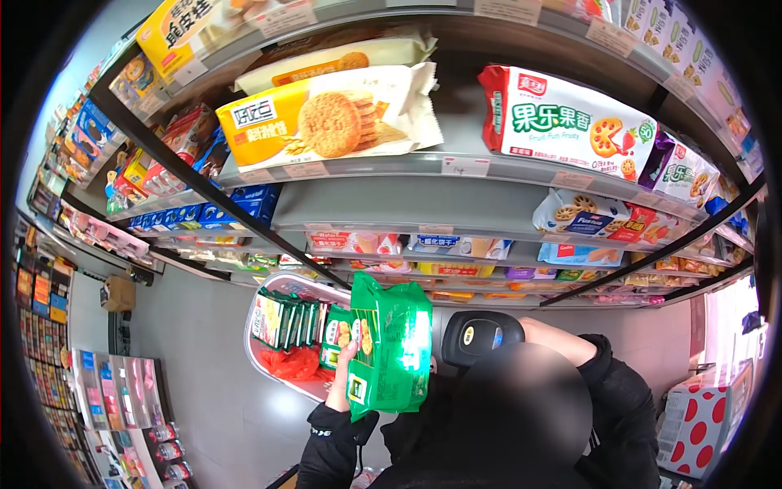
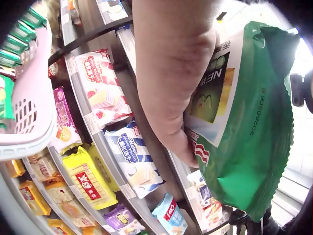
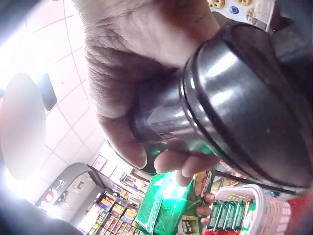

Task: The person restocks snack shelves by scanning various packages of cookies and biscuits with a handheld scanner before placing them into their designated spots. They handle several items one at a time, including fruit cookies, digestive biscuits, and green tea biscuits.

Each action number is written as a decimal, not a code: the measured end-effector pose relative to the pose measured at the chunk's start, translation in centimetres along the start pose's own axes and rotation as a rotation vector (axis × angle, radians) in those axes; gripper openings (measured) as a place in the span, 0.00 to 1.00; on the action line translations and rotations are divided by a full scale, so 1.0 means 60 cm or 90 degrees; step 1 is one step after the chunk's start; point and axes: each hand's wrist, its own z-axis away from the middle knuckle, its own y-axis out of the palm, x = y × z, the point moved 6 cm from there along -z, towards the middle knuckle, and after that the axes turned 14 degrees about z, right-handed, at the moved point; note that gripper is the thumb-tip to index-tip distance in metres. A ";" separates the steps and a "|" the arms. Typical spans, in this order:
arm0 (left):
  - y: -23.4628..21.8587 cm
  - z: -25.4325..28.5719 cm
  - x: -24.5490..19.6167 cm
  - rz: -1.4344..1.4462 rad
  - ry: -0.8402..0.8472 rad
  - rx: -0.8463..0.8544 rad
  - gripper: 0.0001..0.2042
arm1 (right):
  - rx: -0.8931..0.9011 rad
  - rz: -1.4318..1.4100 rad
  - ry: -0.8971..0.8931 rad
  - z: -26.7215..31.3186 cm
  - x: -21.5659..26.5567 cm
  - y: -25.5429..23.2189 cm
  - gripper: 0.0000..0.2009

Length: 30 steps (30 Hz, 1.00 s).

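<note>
A large green snack pack (image 1: 395, 342) is held upright by my left hand (image 1: 340, 383), its thumb on the side with the printed biscuits. In the left wrist view that hand (image 2: 171, 83) grips the edge of the pack (image 2: 244, 117). My right hand (image 3: 132, 63) wraps round the handle of a black handheld barcode scanner (image 3: 234, 93). The scanner's head (image 1: 481, 336) is just right of the pack in the head view, facing it, and a bright patch shines on the pack's wrapper. Behind the pack, a pink-and-white basket (image 1: 252, 322) holds several green packs (image 1: 289, 320) and a red plastic bag (image 1: 293, 364).
Shelves (image 1: 350, 204) of packaged biscuits curve across the front, with a yellow-and-white biscuit pack (image 1: 326, 114) and a white fruit biscuit box (image 1: 562, 118) on an upper one. A polka-dot box (image 1: 692, 428) stands at the right. Grey floor (image 1: 195, 326) lies to the left.
</note>
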 end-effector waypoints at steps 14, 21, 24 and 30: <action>0.073 -0.048 0.074 -0.032 -0.003 0.025 0.25 | -0.009 0.013 -0.027 0.063 -0.045 -0.056 0.16; 0.052 -0.060 0.090 -0.022 -0.021 -0.011 0.26 | 0.007 0.034 -0.055 0.080 -0.057 -0.073 0.16; 0.057 -0.060 0.097 -0.007 -0.021 -0.006 0.26 | 0.022 0.034 -0.045 0.086 -0.059 -0.079 0.16; 0.129 -0.021 0.104 0.012 -0.024 -0.043 0.25 | 0.007 0.026 -0.074 0.087 -0.052 -0.088 0.17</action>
